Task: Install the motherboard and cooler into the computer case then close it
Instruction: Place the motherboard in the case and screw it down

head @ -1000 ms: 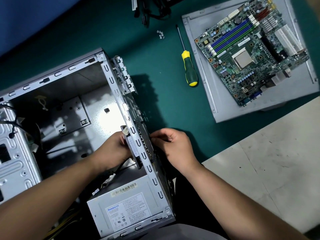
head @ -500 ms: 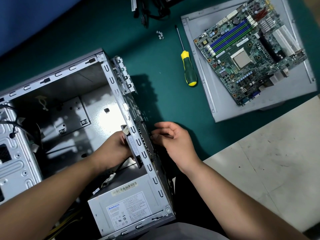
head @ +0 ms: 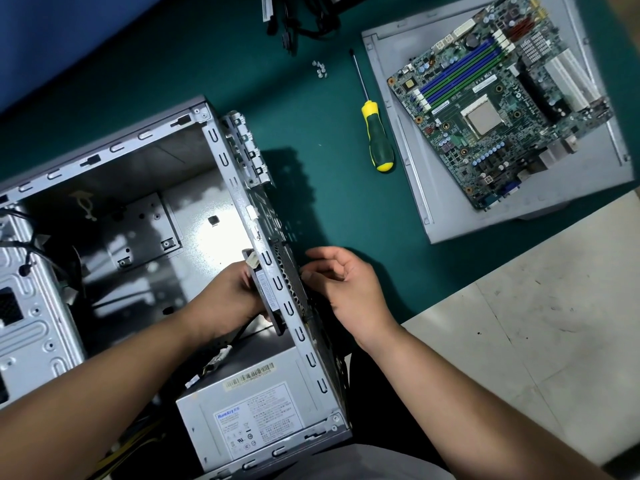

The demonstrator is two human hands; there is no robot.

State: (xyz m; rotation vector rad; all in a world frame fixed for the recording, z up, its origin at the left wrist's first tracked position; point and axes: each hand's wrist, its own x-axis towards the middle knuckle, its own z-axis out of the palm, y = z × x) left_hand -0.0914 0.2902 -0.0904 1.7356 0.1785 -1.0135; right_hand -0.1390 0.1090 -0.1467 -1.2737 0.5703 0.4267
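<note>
Green covers the tabletop point(head: 311, 188) before us, with a pale slab at its near right; on it our open case point(head: 114, 216) lies at the left, its cavity facing up, a power supply point(head: 256, 414) seated in the near corner; the motherboard point(head: 498, 109) rests on a grey panel point(head: 415, 188) far to the right, well apart from the case, and a screwdriver point(head: 377, 140) lies between them with its tip pointing away from us and a few screws point(head: 320, 69) just beyond.

Our left hand point(head: 228, 299) is inside the case, fingers curled round a fan point(head: 266, 296) and pressing it flat against the rear wall point(head: 287, 299); our right hand point(head: 349, 289) is outside that same wall, fingers point(head: 313, 271) loosely bent, the tips at the grille; whether they pinch a small fastener we cannot tell.

What the next move turns on, as we judge it: the fan stands on edge, its long side running along the wall from far to near, with the wall sandwiched between our two hands; so the right hand must work straight through the wall toward the left; the motherboard lies off to the right, nearer our right hand, and is not yet in the case.
</note>
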